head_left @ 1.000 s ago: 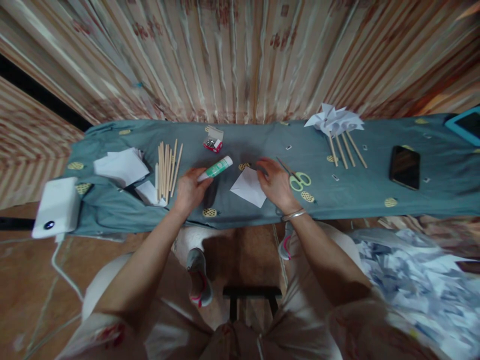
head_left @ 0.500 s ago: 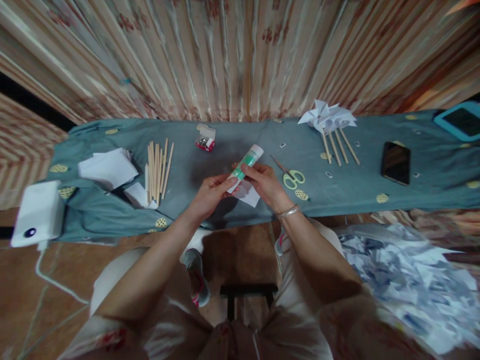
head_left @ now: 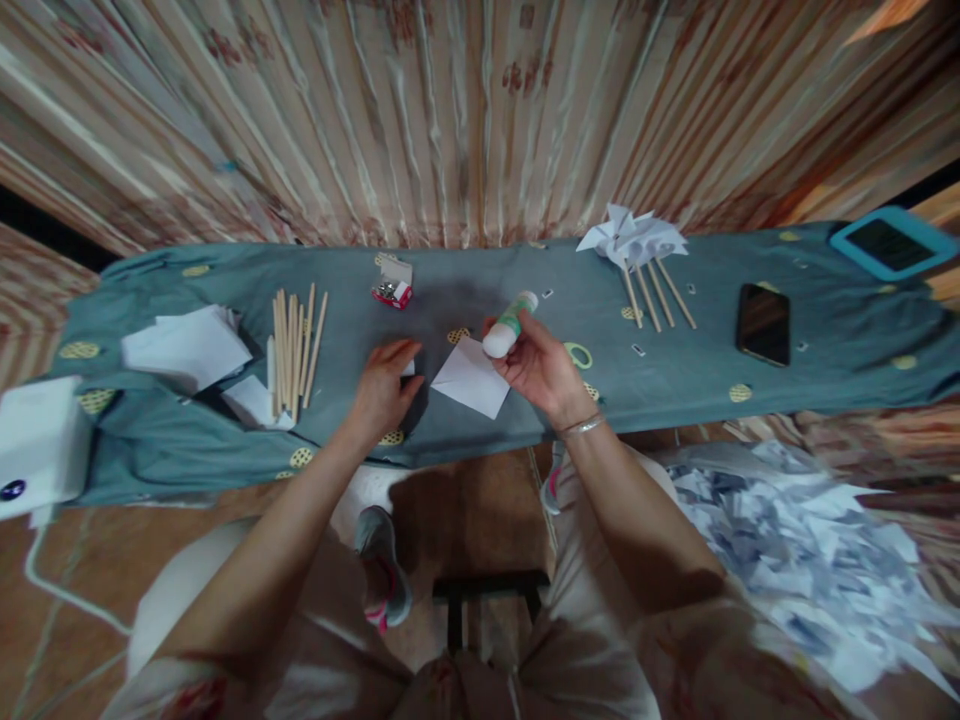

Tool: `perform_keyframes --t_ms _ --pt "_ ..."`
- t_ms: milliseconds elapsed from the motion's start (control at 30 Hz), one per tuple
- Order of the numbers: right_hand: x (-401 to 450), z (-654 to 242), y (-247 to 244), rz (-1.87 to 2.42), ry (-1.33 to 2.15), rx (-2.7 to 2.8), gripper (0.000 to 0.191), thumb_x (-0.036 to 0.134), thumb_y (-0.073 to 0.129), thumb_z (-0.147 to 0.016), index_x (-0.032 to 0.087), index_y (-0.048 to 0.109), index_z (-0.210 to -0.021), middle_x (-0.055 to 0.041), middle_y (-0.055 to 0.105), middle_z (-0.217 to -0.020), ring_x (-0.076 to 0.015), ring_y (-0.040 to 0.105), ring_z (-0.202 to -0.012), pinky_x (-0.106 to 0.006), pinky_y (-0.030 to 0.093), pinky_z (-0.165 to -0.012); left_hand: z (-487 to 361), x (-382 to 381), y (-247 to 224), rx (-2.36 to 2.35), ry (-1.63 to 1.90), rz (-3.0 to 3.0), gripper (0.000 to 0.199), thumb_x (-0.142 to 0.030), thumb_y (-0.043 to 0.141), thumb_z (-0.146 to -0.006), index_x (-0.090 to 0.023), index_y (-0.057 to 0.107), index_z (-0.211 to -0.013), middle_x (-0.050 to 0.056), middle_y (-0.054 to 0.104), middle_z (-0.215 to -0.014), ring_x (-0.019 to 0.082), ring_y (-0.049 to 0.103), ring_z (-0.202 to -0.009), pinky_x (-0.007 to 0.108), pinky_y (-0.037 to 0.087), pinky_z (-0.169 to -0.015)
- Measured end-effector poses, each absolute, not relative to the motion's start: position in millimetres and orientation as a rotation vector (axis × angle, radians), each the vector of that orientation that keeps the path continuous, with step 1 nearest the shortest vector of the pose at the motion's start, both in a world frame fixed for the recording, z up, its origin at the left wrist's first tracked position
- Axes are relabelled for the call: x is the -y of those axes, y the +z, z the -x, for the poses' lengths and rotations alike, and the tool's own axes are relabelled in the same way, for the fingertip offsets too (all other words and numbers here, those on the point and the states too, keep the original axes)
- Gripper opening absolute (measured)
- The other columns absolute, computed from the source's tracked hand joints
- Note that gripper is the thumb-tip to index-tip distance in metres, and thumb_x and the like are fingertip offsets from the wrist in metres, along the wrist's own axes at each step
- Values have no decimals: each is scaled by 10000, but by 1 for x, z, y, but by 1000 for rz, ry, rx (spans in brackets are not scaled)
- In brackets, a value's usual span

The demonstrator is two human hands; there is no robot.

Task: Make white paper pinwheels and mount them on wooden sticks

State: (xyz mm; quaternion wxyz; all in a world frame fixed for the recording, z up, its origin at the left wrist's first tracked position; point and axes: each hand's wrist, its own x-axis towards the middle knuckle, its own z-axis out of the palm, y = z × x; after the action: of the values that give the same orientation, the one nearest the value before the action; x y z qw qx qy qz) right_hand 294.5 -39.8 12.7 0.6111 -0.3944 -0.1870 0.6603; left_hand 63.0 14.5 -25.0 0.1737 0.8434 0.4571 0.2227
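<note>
My right hand (head_left: 541,370) is closed around a green and white glue stick (head_left: 512,322), tilted with its bare white end pointing down and left. Beneath it lies a folded white paper square (head_left: 472,380) on the cloth. To the left, my left hand (head_left: 386,388) is low over the table with thumb and fingers curled about a small white piece that looks like the glue stick cap (head_left: 409,369). Scissors (head_left: 578,355) with a yellow-green handle are mostly hidden behind my right hand.
Wooden sticks (head_left: 294,350) and white paper sheets (head_left: 191,345) lie left. A small red box of metal pins (head_left: 393,285) stands behind. Paper pinwheels (head_left: 634,240), a phone (head_left: 763,323) and a blue-framed device (head_left: 892,243) are right. Paper scraps (head_left: 810,560) fill a bag below.
My hands have come apart. The left has moved left with the small white piece, while the right keeps the glue stick, its white end now uncovered. The view has shifted slightly.
</note>
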Motion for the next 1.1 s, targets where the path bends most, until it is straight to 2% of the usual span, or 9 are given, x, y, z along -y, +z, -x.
perform_keyframes --t_ms 133,167,267,400,500,667,767,900,1100 --pt "42 -292 11 872 1540 505 231 401 766 -777 209 692 -883 -14 771 -842 -163 735 -846 -250 627 -731 -76 0 -7 -1194 857 -2365 596 -272 693 -787 -218 532 -1359 124 502 -1486 310 427 -1397 520 328 -1174" --pt "42 -290 10 856 1538 519 226 374 789 -751 214 700 -883 -6 773 -847 -160 735 -838 -251 629 -742 -81 4 -3 -1142 907 -2296 660 -303 725 -771 -213 503 -1385 131 513 -1472 310 440 -1387 517 340 -1166" --pt "43 -285 7 803 1541 554 237 302 833 -687 231 710 -877 18 777 -885 -139 730 -815 -260 628 -802 -97 12 3 -993 1030 -1942 764 -441 810 -701 -216 508 -1365 130 611 -1344 292 578 -1238 452 491 -1022" --pt "45 -278 8 807 1528 619 216 249 827 -690 245 708 -871 27 770 -945 -144 722 -916 -296 603 -899 -113 14 2 -937 1105 -1459 594 -499 845 -638 -186 666 -1110 92 711 -1124 216 693 -941 344 567 -836" --pt "47 -278 12 885 1487 660 237 253 834 -673 246 726 -884 22 765 -920 -140 706 -903 -255 594 -828 -115 12 5 -929 1096 -1290 480 -450 873 -607 -172 708 -963 53 744 -975 177 688 -830 323 565 -810" --pt "47 -289 15 916 1421 673 343 449 842 -668 247 737 -924 26 742 -856 -108 662 -730 -194 542 -601 -108 10 13 -940 1131 -1261 433 -405 882 -578 -178 711 -904 18 740 -867 159 672 -780 307 560 -769" --pt "48 -295 14 964 1390 677 407 557 787 -714 255 726 -980 28 711 -776 -113 659 -695 -215 560 -614 -105 10 14 -970 1116 -1307 439 -414 875 -585 -175 702 -909 17 732 -860 158 666 -773 304 555 -756" --pt "50 -298 11 1037 1374 691 416 570 802 -697 242 722 -940 18 705 -760 -116 653 -660 -239 587 -648 -104 13 15 -939 1092 -1336 432 -413 877 -570 -165 689 -869 16 717 -815 158 659 -746 292 546 -727" --pt "51 -298 9 1064 1363 670 419 594 804 -677 230 726 -871 5 714 -763 -126 651 -651 -259 610 -666 -104 17 17 -974 1099 -1441 346 -374 827 -628 -162 683 -862 24 707 -832 152 640 -729 293 534 -745"
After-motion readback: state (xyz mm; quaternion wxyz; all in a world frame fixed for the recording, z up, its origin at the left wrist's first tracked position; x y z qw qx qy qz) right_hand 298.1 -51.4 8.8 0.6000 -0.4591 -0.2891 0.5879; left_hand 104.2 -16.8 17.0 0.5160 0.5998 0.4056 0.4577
